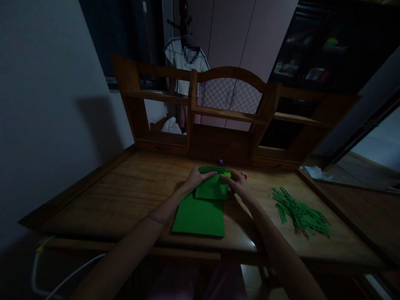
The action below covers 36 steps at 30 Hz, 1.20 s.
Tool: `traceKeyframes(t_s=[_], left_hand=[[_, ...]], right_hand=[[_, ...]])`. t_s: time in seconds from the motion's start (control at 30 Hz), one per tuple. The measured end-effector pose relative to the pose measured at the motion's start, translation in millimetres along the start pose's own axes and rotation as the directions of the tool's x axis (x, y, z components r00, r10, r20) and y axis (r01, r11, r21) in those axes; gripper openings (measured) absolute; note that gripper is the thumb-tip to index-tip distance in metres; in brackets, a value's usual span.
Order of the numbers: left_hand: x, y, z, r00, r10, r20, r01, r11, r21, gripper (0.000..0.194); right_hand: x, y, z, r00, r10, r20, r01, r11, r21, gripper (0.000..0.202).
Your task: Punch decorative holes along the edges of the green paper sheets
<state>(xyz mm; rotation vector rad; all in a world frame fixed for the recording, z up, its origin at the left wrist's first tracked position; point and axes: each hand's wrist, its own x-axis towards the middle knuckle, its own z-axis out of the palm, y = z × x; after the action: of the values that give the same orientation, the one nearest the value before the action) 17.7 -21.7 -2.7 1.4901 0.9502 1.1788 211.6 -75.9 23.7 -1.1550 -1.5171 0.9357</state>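
Observation:
My left hand (196, 178) pinches a green paper sheet (211, 188) near its upper left, thumb on the front and the other fingers mostly hidden behind. My right hand (239, 185) is closed round a small bright green gadget, seemingly a paper punch (227, 174), at the sheet's upper right edge. Part of that gadget is covered by my fingers. Below the held sheet, larger green paper (200, 217) lies flat on the wooden desk. A small purple gadget (221, 162) stands beyond the sheet. Just past my right hand is a red one (244, 175).
On the right of the desk (125, 191) lies a loose pile of green paper strips with holes (300, 214). A wooden shelf unit (228, 114) rises along the back edge. A raised wooden rim (331, 212) borders the right side. White cable (75, 273) hangs at the front left.

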Motion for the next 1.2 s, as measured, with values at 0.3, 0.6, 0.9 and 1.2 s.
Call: traceKeyframes(t_s=[0.3,0.6,0.9,1.2], left_hand=[[-4.6,4.0,3.7,0.998,-0.062,0.03,0.063,0.997,-0.054,0.041],[-0.8,2.9,-1.3,1.0,-0.028,0.007,0.028,0.999,-0.026,0.04],[-0.1,2.4,-2.4,0.998,-0.052,-0.032,0.05,0.997,-0.053,0.039],[2.9,-3.1,-5.3,0.996,-0.066,-0.059,0.063,0.996,-0.059,0.041]], right_hand=[[-2.5,-7.2,0.8,0.997,0.045,-0.063,-0.044,0.999,0.018,0.039],[0.8,-3.8,5.2,0.997,0.032,-0.064,-0.032,0.999,0.016,0.039],[2.3,-1.2,2.1,0.996,0.002,-0.089,0.002,0.999,0.039,0.04],[6.1,-1.1,-10.5,0.969,0.06,-0.239,-0.02,0.986,0.167,0.046]])
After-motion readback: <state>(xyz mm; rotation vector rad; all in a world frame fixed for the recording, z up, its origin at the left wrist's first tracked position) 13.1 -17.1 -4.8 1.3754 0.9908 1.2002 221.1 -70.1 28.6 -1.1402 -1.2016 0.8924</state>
